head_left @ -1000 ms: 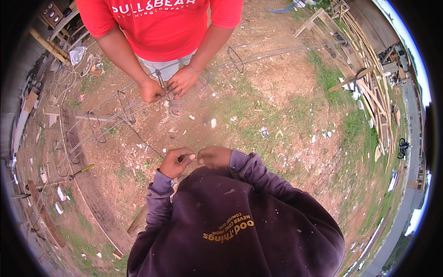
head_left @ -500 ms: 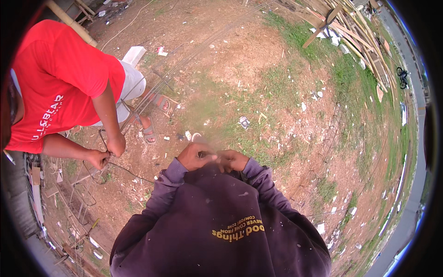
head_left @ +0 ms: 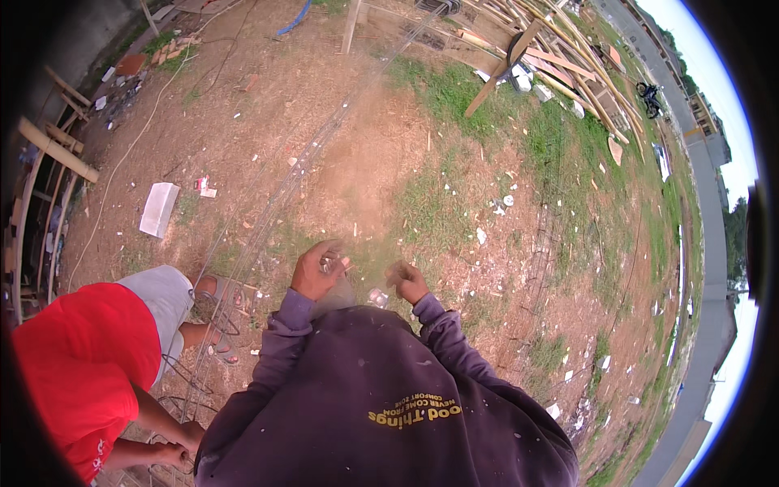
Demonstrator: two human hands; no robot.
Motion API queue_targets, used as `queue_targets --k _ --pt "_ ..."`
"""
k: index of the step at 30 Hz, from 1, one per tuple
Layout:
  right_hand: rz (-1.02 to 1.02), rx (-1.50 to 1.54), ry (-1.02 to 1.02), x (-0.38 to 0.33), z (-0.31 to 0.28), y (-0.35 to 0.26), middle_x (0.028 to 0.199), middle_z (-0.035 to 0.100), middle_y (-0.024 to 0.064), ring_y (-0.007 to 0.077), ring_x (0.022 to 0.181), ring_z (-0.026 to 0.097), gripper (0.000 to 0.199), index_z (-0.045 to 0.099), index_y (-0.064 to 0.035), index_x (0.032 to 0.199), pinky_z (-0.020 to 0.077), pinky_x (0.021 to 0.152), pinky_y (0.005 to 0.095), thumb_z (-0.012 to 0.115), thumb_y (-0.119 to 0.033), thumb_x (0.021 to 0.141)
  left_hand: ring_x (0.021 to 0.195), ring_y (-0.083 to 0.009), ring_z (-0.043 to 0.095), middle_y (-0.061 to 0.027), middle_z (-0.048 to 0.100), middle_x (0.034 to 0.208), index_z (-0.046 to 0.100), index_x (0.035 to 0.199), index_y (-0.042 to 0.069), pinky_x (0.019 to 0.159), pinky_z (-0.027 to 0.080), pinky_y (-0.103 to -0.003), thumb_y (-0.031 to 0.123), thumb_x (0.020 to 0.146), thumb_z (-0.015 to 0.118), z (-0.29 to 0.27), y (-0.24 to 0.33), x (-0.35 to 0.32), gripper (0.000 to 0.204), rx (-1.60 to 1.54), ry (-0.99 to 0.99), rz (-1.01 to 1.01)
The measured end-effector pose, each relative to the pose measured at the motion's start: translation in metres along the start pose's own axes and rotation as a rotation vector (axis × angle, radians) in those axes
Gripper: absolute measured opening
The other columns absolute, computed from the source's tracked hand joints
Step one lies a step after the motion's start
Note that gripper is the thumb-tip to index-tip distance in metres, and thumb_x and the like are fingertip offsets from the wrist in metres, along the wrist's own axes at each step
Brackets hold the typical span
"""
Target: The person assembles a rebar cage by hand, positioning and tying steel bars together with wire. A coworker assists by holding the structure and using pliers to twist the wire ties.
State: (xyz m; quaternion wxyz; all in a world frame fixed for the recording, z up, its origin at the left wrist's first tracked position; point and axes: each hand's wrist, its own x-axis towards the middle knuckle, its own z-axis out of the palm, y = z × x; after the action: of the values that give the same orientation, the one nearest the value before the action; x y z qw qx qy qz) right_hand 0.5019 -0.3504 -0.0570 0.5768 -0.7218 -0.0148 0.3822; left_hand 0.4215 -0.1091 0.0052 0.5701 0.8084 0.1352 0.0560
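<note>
My left hand [head_left: 319, 269] cups half open, my right hand [head_left: 407, 282] curls loosely; whether either holds anything I can't tell. The rebar cage [head_left: 284, 188] slants lengthwise past their left, nearer my left hand.

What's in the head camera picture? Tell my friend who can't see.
The person's left hand and right hand hover apart, both curled, above patchy ground. At lower left, a co-worker in red is beside a metal frame.
</note>
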Motion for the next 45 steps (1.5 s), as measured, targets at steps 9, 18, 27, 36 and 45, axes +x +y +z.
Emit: queue_targets --k 9,18,27,36,45 --pt "0.068 0.403 0.463 0.226 -0.112 -0.084 0.053 0.047 -0.0006 0.0117 0.041 0.039 0.037 0.051 -0.0102 0.061 0.0299 0.040 0.0300 0.061 -0.034 0.087 0.086 -0.0169 0.064 -0.0105 0.067 0.100 0.059 0.118 0.001 0.074 0.050 -0.031 0.019 0.087 0.067 -0.048 0.023 0.170 0.038 0.024 -0.036 -0.146" --pt "0.103 0.746 0.584 0.617 -0.316 -0.259 0.058 0.045 -0.0022 0.0116 0.042 0.036 0.028 0.053 -0.0121 0.086 0.0247 0.038 0.0273 0.040 -0.035 0.095 0.077 -0.0144 0.062 -0.0091 0.067 0.088 0.062 0.111 0.000 0.069 0.048 -0.027 0.017 0.087 0.066 -0.015 -0.032 0.339 0.030 0.011 0.376 -0.464" --pt "-0.481 -0.765 0.875 0.984 -0.457 -0.521 0.093 0.062 0.0156 0.0363 0.086 0.064 0.033 0.063 -0.0086 0.104 0.0496 0.076 0.0432 0.068 -0.027 0.077 0.078 -0.0150 0.064 -0.0088 0.069 0.091 0.063 0.111 0.002 0.070 0.050 -0.029 0.021 0.087 0.066 0.090 0.023 0.548 0.031 0.042 0.413 -0.750" --pt "-0.366 -1.404 0.716 1.117 -0.496 -0.619 0.119 0.052 0.0169 0.0375 0.086 0.065 0.033 0.053 -0.0132 0.111 0.0532 0.069 0.0451 0.064 -0.015 0.080 0.076 -0.0190 0.067 -0.0118 0.069 0.085 0.065 0.104 0.004 0.068 0.054 -0.031 0.018 0.083 0.069 0.124 0.034 0.556 0.026 0.057 0.494 -1.062" --pt "-0.420 -1.530 0.518 1.129 -0.494 -0.615 0.111 0.060 0.0215 0.0379 0.092 0.064 0.028 0.050 -0.0060 0.109 0.0521 0.075 0.0481 0.054 -0.009 0.082 0.070 -0.0169 0.067 -0.0110 0.068 0.079 0.063 0.105 0.000 0.064 0.053 -0.029 0.013 0.083 0.067 0.171 0.022 0.513 0.025 -0.266 0.661 -1.173"
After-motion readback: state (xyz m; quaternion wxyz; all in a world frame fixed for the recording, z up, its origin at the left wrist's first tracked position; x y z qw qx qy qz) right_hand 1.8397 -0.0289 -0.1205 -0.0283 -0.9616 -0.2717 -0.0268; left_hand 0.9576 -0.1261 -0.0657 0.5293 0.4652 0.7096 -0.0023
